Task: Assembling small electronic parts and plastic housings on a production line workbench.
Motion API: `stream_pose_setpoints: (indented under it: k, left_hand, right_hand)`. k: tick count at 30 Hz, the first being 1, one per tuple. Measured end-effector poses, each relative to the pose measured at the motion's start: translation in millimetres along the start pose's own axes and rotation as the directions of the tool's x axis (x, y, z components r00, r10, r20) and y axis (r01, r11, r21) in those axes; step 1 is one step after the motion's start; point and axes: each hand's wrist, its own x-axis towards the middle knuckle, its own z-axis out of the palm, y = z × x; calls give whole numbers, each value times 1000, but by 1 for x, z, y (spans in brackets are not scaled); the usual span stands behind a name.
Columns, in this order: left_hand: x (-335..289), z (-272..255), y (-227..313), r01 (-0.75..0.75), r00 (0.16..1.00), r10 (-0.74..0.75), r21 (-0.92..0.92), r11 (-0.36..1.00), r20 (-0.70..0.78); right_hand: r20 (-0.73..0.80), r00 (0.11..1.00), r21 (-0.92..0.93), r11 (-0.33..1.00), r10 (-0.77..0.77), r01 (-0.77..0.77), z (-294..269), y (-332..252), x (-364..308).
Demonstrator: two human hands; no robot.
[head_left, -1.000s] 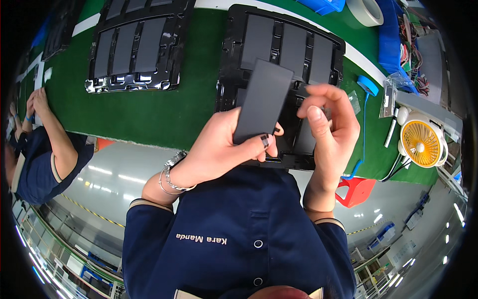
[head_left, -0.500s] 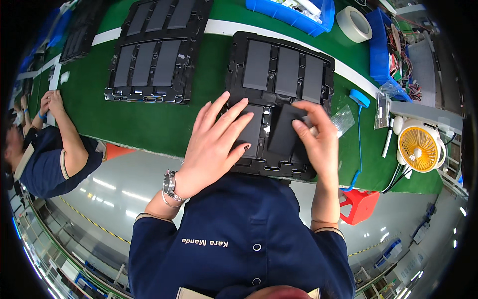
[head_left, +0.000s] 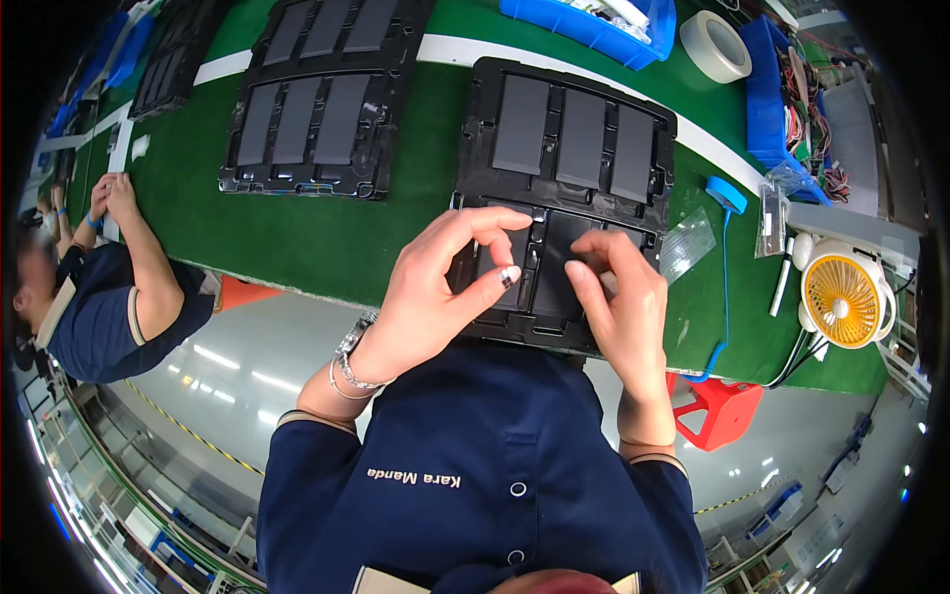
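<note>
Head view, left to right. Far left edge of frame: a co-worker sat with arms on the green table. Upper left: a second black tray of dark panels, well apart from the hands, bare green mat between. Centre: the left hand rested over the near row of the black tray, fingers curled and slightly apart, holding nothing. Just beside it, the right hand pressed a dark panel into its slot, fingers close together. The tray's near edge overhung the table edge. Right: clear bag, blue coiled cord, yellow fan.
</note>
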Motion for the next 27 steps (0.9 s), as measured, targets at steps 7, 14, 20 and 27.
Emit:
stream_pose_setpoints:
  k: [7, 14, 20, 27]
  left_hand:
    - [6, 2, 7, 184, 979, -149, -277, 943, 143]
    - [9, 2, 3, -14, 990, 32, -126, 992, 136]
    - [13, 1, 7, -164, 980, 150, 100, 981, 131]
    - [19, -1, 9, -242, 962, 210, 183, 953, 177]
  right_hand:
    - [190, 975, 322, 946, -111, 45, -2, -14, -4]
    - [204, 973, 380, 925, -112, 27, 5, -9, -1]
    - [255, 965, 362, 932, -65, -33, 3, -9, 0]
    - [248, 965, 340, 940, -80, -10, 0, -6, 2]
